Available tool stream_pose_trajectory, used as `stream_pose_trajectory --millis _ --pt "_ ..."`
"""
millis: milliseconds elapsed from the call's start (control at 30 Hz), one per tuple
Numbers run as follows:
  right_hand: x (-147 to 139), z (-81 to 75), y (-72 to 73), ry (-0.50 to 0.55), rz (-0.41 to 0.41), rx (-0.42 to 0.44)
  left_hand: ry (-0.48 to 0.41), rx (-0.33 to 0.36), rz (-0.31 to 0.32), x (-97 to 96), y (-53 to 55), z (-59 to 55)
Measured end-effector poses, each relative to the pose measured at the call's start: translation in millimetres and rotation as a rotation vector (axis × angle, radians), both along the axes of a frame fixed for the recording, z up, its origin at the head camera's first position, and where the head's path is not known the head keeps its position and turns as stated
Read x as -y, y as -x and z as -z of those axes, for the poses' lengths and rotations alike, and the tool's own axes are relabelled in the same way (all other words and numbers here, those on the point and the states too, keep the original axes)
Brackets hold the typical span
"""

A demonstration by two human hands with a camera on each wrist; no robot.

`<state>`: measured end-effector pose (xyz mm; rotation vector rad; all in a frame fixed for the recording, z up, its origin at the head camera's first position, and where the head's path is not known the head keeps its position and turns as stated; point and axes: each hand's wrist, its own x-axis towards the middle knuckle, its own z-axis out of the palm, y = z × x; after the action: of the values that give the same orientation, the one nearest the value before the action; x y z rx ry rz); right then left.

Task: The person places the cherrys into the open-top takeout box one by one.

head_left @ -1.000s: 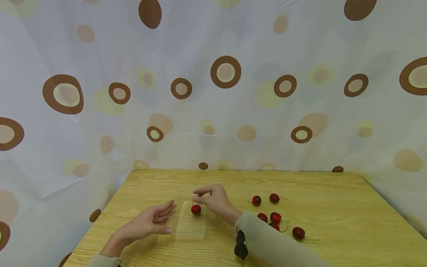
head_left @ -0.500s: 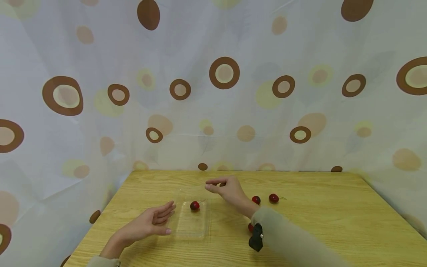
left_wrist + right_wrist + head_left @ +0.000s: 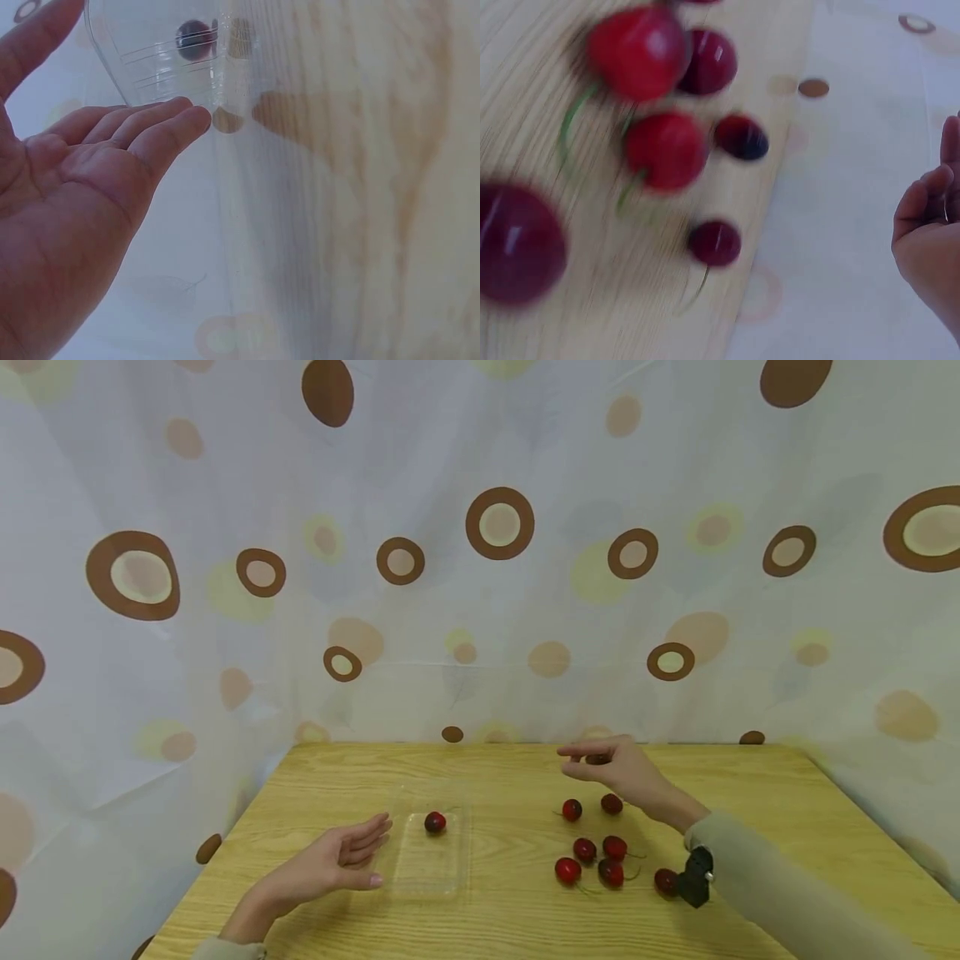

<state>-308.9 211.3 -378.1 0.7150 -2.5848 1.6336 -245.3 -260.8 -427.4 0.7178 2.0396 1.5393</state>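
A clear plastic box (image 3: 427,867) sits on the table with one dark red cherry (image 3: 435,822) inside it. My left hand (image 3: 322,868) is held at the box's left side, fingers extended. In the left wrist view those fingertips lie close to the clear wall; whether they touch it cannot be told. My right hand (image 3: 622,772) hovers over the far right part of the table, thumb and fingers apart, nothing held. Below it lie several loose cherries with stems, among them a bright red cherry (image 3: 567,870) and a dark cherry (image 3: 715,242).
The wooden table (image 3: 510,918) runs back to a patterned curtain (image 3: 570,710), which also hangs at both sides. A black band device (image 3: 696,877) on the right wrist partly covers one cherry (image 3: 666,882).
My right hand has moved away from the box to the right, over the loose cherries. The cherry it pinched by the stem now rests in the box. My left hand has stayed put.
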Motion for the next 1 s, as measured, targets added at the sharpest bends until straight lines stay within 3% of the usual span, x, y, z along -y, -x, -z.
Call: stream_pose_trajectory --millis 233,433,633,1000 --pt "-60 0.6 -13.0 -0.052 0.066 0.040 0.011 -0.004 -0.005 0.7 -0.8 0.3" --pt "-92 13.6 -29.7 -0.096 0.102 0.103 0.012 -0.014 -0.001 1.3 0.1 0.6" --pt "-108 32.1 -49.5 -0.119 0.096 0.152 0.010 -0.008 -0.004 0.1 -2.0 -0.4" --pt "-129 50.1 -91.3 -0.152 0.082 0.241 0.005 -0.008 0.002 -3.1 -3.0 -0.7"
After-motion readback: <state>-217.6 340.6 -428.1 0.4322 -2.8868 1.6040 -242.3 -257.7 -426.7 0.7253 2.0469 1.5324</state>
